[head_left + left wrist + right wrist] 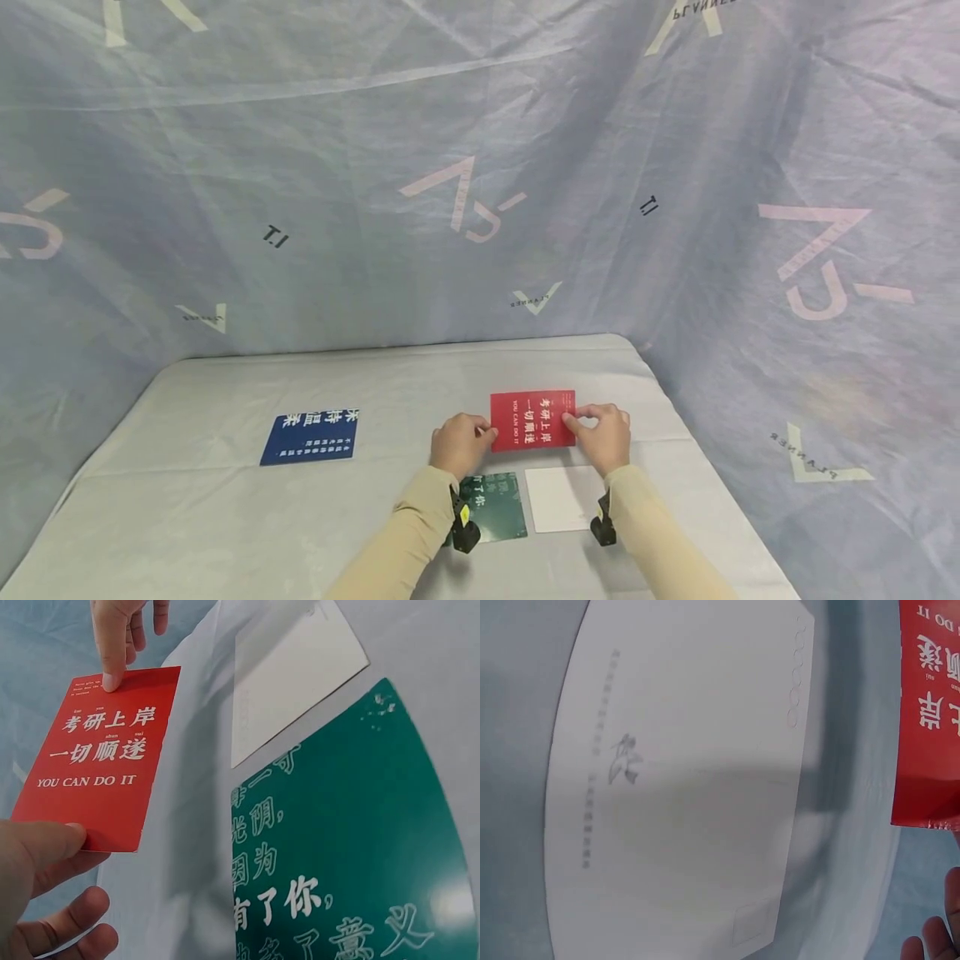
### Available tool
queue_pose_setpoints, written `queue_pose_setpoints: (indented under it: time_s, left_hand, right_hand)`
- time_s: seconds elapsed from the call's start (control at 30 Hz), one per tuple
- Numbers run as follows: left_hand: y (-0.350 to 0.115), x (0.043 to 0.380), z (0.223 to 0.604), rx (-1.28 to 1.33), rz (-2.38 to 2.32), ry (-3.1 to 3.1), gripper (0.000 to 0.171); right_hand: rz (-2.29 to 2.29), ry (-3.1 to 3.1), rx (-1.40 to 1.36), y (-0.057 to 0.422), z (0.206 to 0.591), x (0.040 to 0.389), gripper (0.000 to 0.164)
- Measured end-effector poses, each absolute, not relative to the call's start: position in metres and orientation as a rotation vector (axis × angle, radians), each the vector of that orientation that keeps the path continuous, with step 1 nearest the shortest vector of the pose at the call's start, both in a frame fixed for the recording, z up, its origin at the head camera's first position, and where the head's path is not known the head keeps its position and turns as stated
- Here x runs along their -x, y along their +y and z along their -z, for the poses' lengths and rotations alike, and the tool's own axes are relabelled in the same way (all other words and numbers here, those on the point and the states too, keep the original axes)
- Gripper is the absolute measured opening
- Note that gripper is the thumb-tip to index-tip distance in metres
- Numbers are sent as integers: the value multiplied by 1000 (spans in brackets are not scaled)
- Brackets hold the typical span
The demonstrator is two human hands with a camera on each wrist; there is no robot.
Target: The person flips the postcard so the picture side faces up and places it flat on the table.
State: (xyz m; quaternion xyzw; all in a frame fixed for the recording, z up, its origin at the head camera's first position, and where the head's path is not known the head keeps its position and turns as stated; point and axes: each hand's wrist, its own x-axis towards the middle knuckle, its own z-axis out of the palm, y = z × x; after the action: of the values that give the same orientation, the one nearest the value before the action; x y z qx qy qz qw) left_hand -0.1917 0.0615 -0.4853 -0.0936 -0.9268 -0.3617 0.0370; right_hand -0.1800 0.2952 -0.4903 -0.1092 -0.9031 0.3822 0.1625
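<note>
Both hands hold a red postcard (532,421) with white lettering, raised above the table. The left hand (460,446) pinches its left edge, thumb on the printed face; in the left wrist view that thumb (64,841) lies near a corner. At the opposite edge the right hand (602,437) pinches the card, thumb on top. Below the hands lie a green postcard (495,507) with pale lettering, partly hidden by the left wrist, and a white card (558,498). The right wrist view shows the white card (682,780) with faint print, a row of small loops and a box outline.
A dark blue postcard (311,437) with white lettering lies farther left on the cloth-covered table (187,500). Grey printed fabric (360,208) hangs behind the table and along its sides. Black cameras (465,533) are strapped to the wrists.
</note>
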Motion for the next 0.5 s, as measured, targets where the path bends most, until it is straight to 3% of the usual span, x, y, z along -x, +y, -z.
queue_pose_setpoints:
  time_s: [0.5]
  left_hand:
    - [79, 191, 488, 361, 977, -2870, 11]
  right_hand:
    - [-1093, -2628, 446, 305, 496, 177, 31]
